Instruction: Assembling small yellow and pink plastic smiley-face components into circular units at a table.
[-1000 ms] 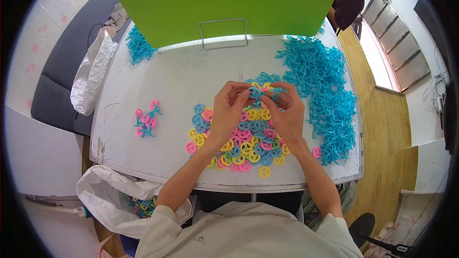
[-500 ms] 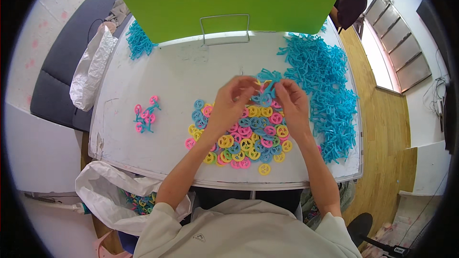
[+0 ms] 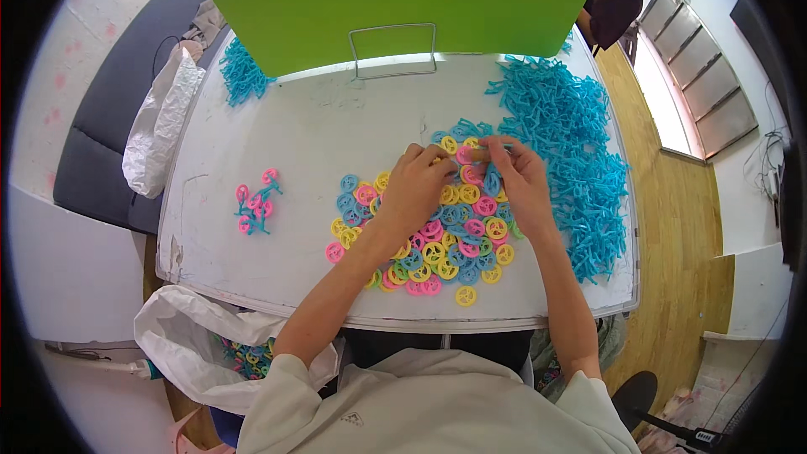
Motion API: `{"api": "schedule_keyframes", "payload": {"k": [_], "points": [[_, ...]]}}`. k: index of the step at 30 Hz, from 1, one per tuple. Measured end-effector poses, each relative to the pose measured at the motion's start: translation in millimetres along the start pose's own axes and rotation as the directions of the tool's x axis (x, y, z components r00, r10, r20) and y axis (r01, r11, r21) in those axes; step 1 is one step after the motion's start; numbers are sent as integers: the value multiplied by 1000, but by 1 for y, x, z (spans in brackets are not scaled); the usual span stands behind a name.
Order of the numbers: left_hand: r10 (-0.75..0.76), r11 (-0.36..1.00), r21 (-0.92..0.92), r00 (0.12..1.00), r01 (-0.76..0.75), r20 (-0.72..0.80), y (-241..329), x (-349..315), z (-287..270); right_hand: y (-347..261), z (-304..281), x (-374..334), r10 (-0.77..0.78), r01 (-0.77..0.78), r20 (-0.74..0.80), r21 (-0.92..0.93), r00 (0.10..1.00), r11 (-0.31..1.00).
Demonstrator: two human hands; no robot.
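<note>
Small spoked plastic wheels (image 3: pixel 433 254) in pink, yellow, blue and green lie in a loose pile before me. Over the pile's far part, my left hand (image 3: pixel 418 187) is closed, its curled fingertips down among the wheels; what they grip is hidden. My right hand (image 3: pixel 523 185) faces it a short way off, thumb and fingers pinched together. A tilted blue wheel (image 3: pixel 493 182) shows against its inner side, but what the pinch holds is unclear. Just beyond the fingers lie a few turquoise pieces (image 3: pixel 471 128). Pink wheels joined to turquoise pieces (image 3: pixel 258 203) form a small group at left.
A big heap of branched turquoise pieces (image 3: pixel 559 134) covers the table's right side; a smaller heap (image 3: pixel 244 73) lies far left. A green panel (image 3: pixel 395 0) with a wire handle stands at the back. An open white sack (image 3: pixel 181 345) with coloured parts hangs below the left front edge.
The hands have come down toward the pile and moved slightly apart. The turquoise piece and blue wheel seen between the fingers before no longer show there. The small group at left is unchanged.
</note>
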State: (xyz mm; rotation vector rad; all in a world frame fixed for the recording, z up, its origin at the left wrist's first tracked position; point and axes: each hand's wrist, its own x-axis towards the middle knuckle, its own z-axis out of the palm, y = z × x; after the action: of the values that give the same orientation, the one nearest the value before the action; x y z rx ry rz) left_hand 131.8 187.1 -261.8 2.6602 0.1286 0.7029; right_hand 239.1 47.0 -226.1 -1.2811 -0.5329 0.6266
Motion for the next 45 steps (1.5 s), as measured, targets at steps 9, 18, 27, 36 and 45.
{"api": "schedule_keyframes", "payload": {"k": [9,18,27,36,45], "points": [[-502,431,-760,829,486,245,7,11,-28,5,-4,-2,19,-26,-25,-327,1000,945],[-446,125,-879,818,459,364,7,7,-31,15,-8,-3,-210,232,110,-616,972,753],[-431,267,-821,824,504,366,9,7,-31,11,7,-6,-59,51,-26,-240,998,969],[-482,232,-829,800,510,358,13,5,-23,18,9,-9,-85,90,30,-319,996,944],[-449,534,-739,879,410,163,16,-2,-12,21,5,-5,63,-47,66,-229,996,972]]}}
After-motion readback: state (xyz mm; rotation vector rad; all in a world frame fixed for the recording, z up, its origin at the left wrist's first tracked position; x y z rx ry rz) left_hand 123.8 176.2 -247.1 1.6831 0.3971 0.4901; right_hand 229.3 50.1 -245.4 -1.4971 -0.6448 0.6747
